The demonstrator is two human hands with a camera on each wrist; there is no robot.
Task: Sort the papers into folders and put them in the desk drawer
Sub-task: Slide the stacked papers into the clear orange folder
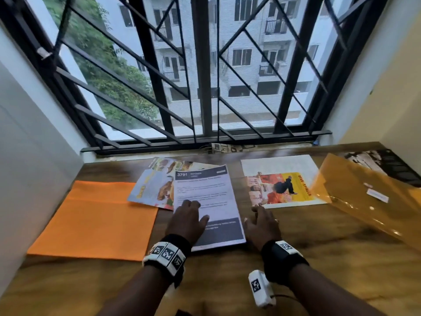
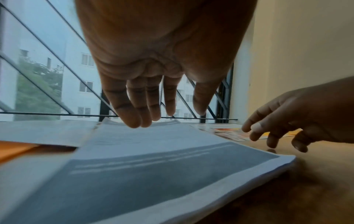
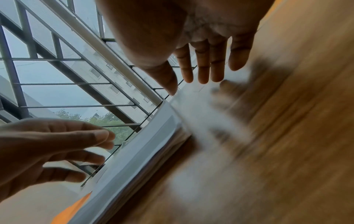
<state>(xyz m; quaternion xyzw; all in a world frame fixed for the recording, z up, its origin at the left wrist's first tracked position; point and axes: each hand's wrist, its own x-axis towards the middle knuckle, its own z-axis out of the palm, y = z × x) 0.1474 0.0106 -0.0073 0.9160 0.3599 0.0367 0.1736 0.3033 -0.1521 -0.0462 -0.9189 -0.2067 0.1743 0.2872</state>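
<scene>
Your left hand (image 1: 186, 218) lies flat, fingers straight, on the stack of papers (image 1: 206, 197) mid-desk (image 1: 319, 247). Your right hand (image 1: 262, 224) hovers just right of the stack, fingers loosely spread, holding nothing. The orange folder (image 1: 95, 220) lies left of the stack.

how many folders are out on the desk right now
2. The orange folder lies flat at the desk's left, beside the paper stack under the left hand. The translucent amber folder sits at the far right, partly lifted. Others may lie outside the view.
</scene>
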